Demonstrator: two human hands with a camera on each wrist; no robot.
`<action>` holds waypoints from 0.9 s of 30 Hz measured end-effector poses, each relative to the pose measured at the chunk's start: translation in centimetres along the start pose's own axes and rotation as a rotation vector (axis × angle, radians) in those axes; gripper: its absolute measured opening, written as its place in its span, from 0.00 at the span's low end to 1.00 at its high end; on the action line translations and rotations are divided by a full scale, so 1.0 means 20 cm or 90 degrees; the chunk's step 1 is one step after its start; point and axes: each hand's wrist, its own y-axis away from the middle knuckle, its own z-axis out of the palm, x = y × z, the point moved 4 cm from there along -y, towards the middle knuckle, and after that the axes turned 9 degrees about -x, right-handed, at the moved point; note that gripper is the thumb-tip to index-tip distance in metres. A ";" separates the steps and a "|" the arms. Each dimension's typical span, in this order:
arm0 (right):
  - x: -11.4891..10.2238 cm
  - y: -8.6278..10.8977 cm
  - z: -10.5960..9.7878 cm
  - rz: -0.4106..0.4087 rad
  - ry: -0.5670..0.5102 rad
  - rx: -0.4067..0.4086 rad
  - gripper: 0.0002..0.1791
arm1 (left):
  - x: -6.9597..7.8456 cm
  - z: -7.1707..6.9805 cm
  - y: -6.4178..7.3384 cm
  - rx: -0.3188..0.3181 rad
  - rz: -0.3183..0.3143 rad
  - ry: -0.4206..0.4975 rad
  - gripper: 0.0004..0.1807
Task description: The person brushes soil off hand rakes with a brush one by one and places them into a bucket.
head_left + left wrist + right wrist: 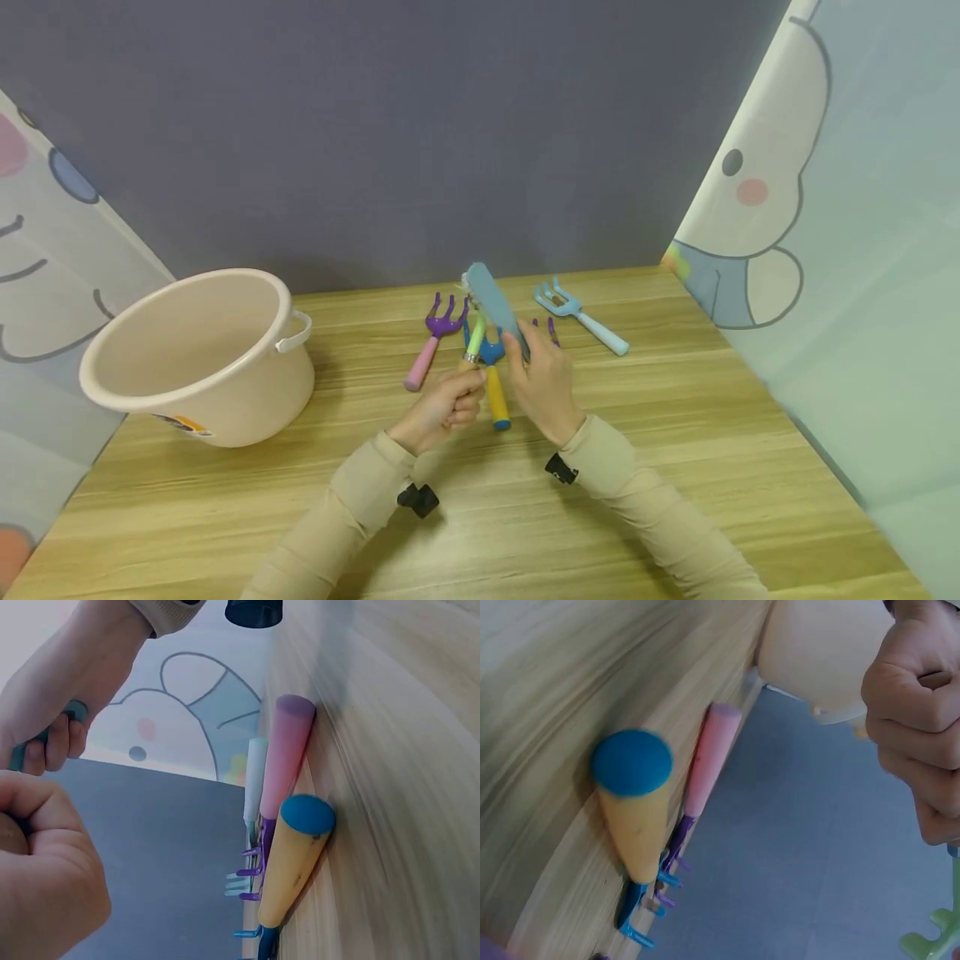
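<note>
My left hand (448,404) grips the wooden handle of a light green pronged garden tool (476,333), its green end up and metal collar above the fist. The right hand (546,379) holds a long blue-grey brush (491,296) with whitish bristles along its far left side. These bristles are close to the tip of the green tool. Below both hands lies a blue hand fork with a yellow handle (497,400). In the right wrist view the green prongs (934,937) show under the left fist.
A purple fork with a pink handle (422,364) lies left of the blue one. To the right rests a light blue fork (600,333); another purple fork (553,332) is partly hidden by the right hand. A cream bucket (262,400) stands left on the wooden table (480,533).
</note>
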 end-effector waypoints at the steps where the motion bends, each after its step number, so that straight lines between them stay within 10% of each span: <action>1: 0.00 0.00 0.00 0.005 -0.004 -0.004 0.27 | 0.00 0.01 0.00 -0.005 -0.003 0.001 0.13; 27: 0.03 -0.01 -0.03 0.089 -0.058 -0.004 0.20 | -0.02 0.01 0.00 0.008 -0.006 -0.019 0.14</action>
